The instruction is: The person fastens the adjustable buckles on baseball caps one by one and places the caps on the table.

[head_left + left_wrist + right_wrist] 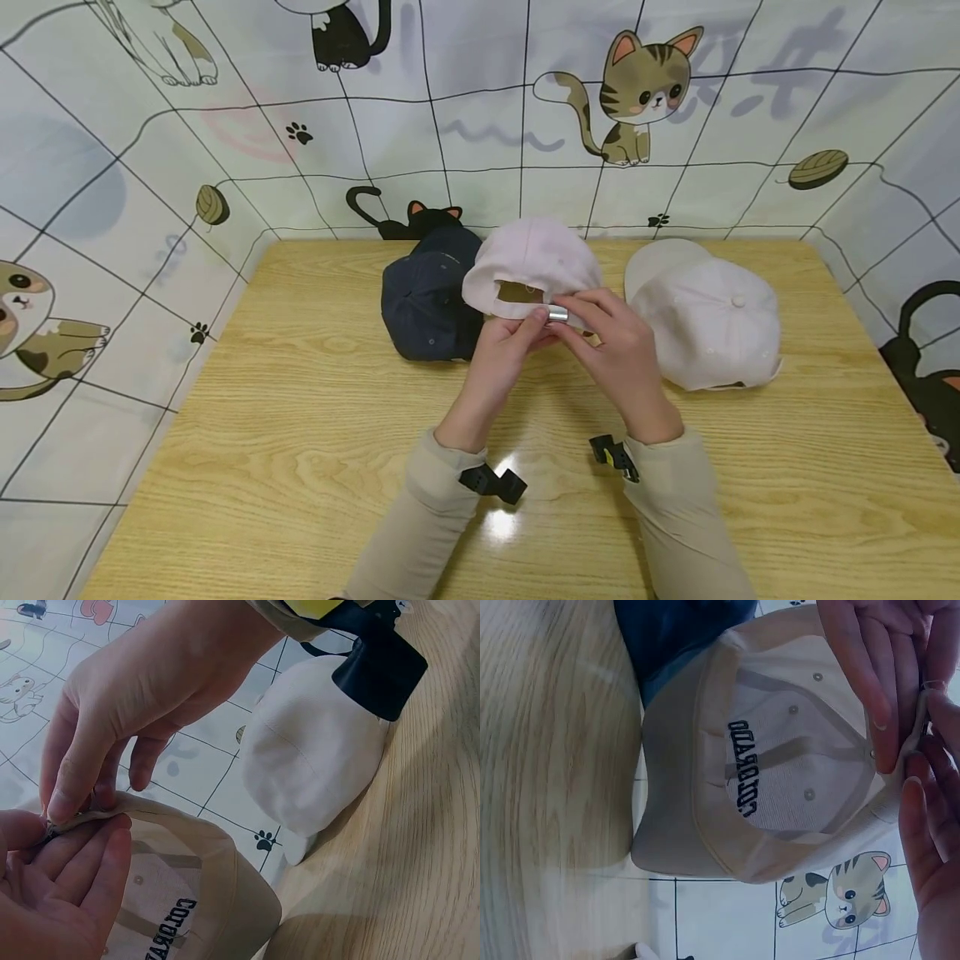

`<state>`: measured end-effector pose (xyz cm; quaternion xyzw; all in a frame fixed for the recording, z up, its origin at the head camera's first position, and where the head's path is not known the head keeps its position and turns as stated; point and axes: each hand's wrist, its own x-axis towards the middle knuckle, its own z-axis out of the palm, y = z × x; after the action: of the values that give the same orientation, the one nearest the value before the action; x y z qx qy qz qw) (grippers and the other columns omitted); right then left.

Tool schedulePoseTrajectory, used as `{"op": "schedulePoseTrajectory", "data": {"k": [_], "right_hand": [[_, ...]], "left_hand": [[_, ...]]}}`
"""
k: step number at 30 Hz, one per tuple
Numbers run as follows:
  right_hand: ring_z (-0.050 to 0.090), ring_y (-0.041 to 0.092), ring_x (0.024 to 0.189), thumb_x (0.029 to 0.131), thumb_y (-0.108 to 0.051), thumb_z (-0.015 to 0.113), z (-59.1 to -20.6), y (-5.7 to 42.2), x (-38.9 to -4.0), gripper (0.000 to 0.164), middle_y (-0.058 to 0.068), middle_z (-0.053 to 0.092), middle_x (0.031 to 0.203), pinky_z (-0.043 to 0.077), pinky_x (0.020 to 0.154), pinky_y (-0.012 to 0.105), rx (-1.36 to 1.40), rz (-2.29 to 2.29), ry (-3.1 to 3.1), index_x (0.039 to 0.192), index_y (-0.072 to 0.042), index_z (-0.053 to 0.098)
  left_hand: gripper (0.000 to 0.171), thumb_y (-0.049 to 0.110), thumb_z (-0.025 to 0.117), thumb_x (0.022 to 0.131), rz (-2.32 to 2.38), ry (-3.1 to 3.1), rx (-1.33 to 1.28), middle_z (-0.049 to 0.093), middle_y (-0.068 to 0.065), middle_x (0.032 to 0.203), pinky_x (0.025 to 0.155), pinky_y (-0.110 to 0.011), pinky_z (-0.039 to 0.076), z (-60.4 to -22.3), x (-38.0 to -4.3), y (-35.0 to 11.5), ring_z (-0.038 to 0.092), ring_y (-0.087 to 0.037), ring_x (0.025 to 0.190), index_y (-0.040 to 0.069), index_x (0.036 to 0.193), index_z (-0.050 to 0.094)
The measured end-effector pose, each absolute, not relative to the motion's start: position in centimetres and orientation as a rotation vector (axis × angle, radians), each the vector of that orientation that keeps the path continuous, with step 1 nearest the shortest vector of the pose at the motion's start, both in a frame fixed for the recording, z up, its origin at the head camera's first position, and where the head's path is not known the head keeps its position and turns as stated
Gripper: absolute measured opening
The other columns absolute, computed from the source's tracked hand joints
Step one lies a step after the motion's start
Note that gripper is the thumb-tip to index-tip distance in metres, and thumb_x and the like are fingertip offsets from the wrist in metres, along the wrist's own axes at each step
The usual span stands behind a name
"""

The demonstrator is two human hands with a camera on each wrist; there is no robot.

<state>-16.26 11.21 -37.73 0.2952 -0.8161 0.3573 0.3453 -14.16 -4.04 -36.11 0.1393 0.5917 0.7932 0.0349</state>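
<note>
A pale pink baseball cap is held up with its back opening towards me. Its inside shows dark lettering in the right wrist view. At the back strap sits a silver metal buckle. My left hand pinches the strap at the buckle's left, thumb in front and fingers behind. From the other side, my right hand pinches the strap beside the buckle with thumb and fingertips. In the left wrist view the fingertips of both hands meet at the strap, and they largely hide the buckle.
A navy blue cap lies on the wooden table to the left, partly behind the pink one. To the right lies a white cap, brim towards the back. A cat-patterned cloth wall encloses the table's back and sides.
</note>
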Motion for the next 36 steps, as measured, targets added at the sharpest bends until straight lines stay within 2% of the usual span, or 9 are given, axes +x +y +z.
{"op": "schedulePoseTrajectory", "data": {"k": [7,15,23,31,36], "right_hand": [[0.054,0.011,0.077,0.069,-0.015,0.077,-37.6,11.5,-16.2,0.033,0.0,0.062,0.094,0.039,0.062,0.019,0.781,0.908,-2.116,0.1,-0.01,0.068],[0.056,0.014,0.088,0.068,-0.013,0.078,-37.5,11.8,-16.3,0.031,0.001,0.063,0.094,0.041,0.073,0.019,0.805,0.956,-2.108,0.096,-0.007,0.067],[0.057,0.014,0.088,0.067,-0.011,0.078,-37.5,12.0,-16.4,0.03,-0.001,0.064,0.094,0.041,0.077,0.021,0.831,0.974,-2.089,0.094,-0.007,0.068],[0.057,0.013,0.088,0.067,-0.013,0.078,-37.6,11.9,-16.3,0.029,-0.002,0.064,0.093,0.041,0.08,0.021,0.81,0.962,-2.098,0.094,-0.008,0.068],[0.058,0.012,0.084,0.069,-0.013,0.077,-37.7,12.1,-16.4,0.028,-0.001,0.064,0.093,0.042,0.073,0.018,0.766,0.966,-2.096,0.095,-0.007,0.068]], "left_hand": [[0.03,0.008,0.04,0.095,2.399,1.852,0.394,0.056,-0.024,0.107,0.086,-0.043,0.044,-36.0,-14.1,-4.1,0.06,-0.02,0.092,-0.016,0.11,0.052],[0.036,0.021,0.043,0.096,2.441,1.706,0.391,0.06,-0.019,0.108,0.085,-0.043,0.044,-37.9,-15.1,-4.1,0.061,-0.024,0.094,-0.01,0.111,0.055],[0.038,0.025,0.043,0.095,2.489,1.639,0.358,0.06,-0.021,0.106,0.085,-0.046,0.043,-38.2,-15.1,-3.7,0.061,-0.024,0.092,-0.008,0.112,0.053],[0.038,0.023,0.043,0.095,2.553,1.578,0.328,0.06,-0.025,0.101,0.083,-0.051,0.042,-38.5,-15.0,-3.3,0.064,-0.021,0.084,-0.011,0.109,0.051],[0.04,0.024,0.04,0.096,2.569,1.592,0.343,0.058,-0.026,0.106,0.081,-0.053,0.043,-38.2,-14.9,-3.0,0.063,-0.022,0.088,-0.011,0.112,0.051]]}}
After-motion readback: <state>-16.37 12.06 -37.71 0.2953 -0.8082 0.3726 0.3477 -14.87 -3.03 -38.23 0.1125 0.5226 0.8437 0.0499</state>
